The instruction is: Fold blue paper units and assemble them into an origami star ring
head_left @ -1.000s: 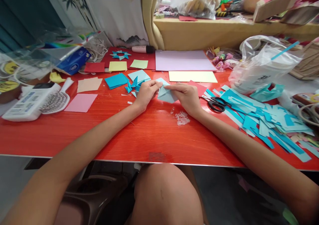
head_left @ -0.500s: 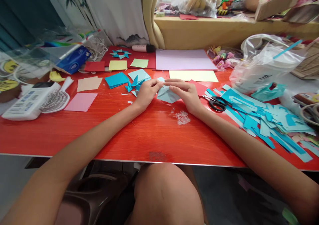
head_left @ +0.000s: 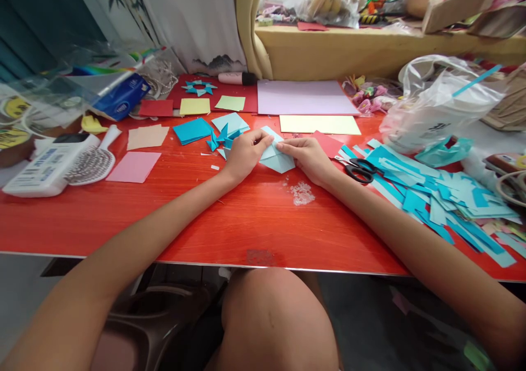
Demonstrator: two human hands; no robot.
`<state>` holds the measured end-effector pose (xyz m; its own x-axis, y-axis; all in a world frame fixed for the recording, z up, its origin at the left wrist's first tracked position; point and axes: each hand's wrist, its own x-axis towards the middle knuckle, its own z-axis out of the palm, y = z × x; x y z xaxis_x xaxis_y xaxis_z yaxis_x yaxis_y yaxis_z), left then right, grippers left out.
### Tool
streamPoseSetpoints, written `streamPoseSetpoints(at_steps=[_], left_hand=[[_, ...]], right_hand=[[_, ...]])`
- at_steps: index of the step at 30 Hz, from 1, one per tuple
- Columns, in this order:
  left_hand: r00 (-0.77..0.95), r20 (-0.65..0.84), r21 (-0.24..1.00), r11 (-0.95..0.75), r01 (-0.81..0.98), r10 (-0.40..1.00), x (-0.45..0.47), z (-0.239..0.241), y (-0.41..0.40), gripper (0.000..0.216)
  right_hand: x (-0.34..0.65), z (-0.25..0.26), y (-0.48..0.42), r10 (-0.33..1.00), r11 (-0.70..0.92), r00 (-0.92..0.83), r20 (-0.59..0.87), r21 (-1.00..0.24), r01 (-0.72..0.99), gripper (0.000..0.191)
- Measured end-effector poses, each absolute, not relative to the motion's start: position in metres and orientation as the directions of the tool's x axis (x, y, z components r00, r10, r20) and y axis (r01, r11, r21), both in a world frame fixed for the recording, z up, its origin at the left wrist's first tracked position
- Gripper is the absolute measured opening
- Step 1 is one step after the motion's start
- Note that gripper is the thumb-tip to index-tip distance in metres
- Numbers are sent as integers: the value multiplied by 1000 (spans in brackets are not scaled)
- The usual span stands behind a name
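Note:
A folded light blue paper piece [head_left: 276, 157] lies on the red table [head_left: 246, 217]. My left hand [head_left: 245, 153] pinches its left edge with closed fingers. My right hand [head_left: 309, 154] presses and pinches its right side, fingers curled. Just left of my left hand lie small folded blue paper shapes [head_left: 219, 139] and stacked blue squares [head_left: 193, 130].
Black scissors [head_left: 356, 169] lie right of my right hand, beside a heap of blue paper strips [head_left: 431, 195]. Coloured paper sheets [head_left: 304, 98], a blue paper star [head_left: 199, 87], a plastic bag [head_left: 435, 105], a hairbrush [head_left: 92, 163] and a calculator [head_left: 45, 165] crowd the table.
Both hands shifted slightly on the blue paper: the right fingers slid leftward along the fold, meeting the left fingers at the paper's top. The paper stayed on the table.

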<state>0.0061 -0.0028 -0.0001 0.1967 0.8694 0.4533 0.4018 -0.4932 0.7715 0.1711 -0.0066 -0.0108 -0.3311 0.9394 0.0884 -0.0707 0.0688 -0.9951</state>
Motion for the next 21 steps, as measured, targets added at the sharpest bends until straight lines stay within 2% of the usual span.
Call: streamPoseSetpoints(at_steps=[11,15,21], left_hand=[[253,464,695,-526,490,849,4,3,-2,20],[304,445,684,-539,492,842,1,6,1,16],[443,261,770,-462,439,858,-5,10,8,16]], right_hand=[[174,-10,-4,921,28,-387,37,-999,-30,28],[176,-9,-4,923,67,-382,48,-997,36,32],[175,-6,-8,928,190,-360,92,-951,246,34]])
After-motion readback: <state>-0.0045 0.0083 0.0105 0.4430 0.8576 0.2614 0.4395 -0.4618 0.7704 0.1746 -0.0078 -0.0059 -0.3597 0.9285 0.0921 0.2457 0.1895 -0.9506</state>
